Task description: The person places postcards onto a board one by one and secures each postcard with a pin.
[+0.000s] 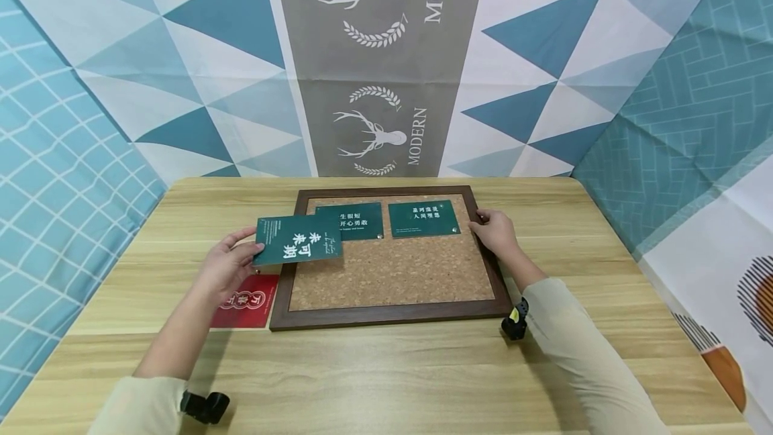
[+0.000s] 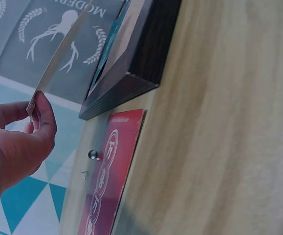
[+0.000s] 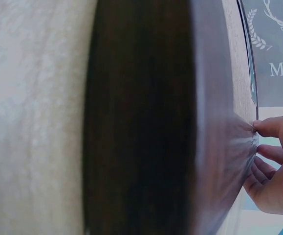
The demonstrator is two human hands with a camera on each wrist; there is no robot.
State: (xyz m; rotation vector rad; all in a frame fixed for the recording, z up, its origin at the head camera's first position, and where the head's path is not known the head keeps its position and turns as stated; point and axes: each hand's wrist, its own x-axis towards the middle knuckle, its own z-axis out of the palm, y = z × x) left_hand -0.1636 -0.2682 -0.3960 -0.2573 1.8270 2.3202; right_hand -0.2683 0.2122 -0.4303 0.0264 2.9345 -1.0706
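Note:
My left hand (image 1: 227, 270) pinches a green card (image 1: 298, 240) with white lettering at its left edge. The card is raised, hanging over the left side of the cork board (image 1: 386, 280) and overlapping a green card in the head view. In the left wrist view the held card (image 2: 58, 56) appears nearly edge-on between thumb and fingers. On the board lie two green cards, a left one (image 1: 365, 213) and a right one (image 1: 424, 225), with small pins at corners. My right hand (image 1: 498, 235) rests its fingertips on the board's dark brown frame (image 1: 492, 267) at the right.
A red card (image 1: 244, 311) lies on the wooden table (image 1: 386, 374), left of the frame. Near it in the left wrist view is a clear round-headed pin (image 2: 93, 154). A patterned cloth backdrop (image 1: 374, 72) rises behind the table.

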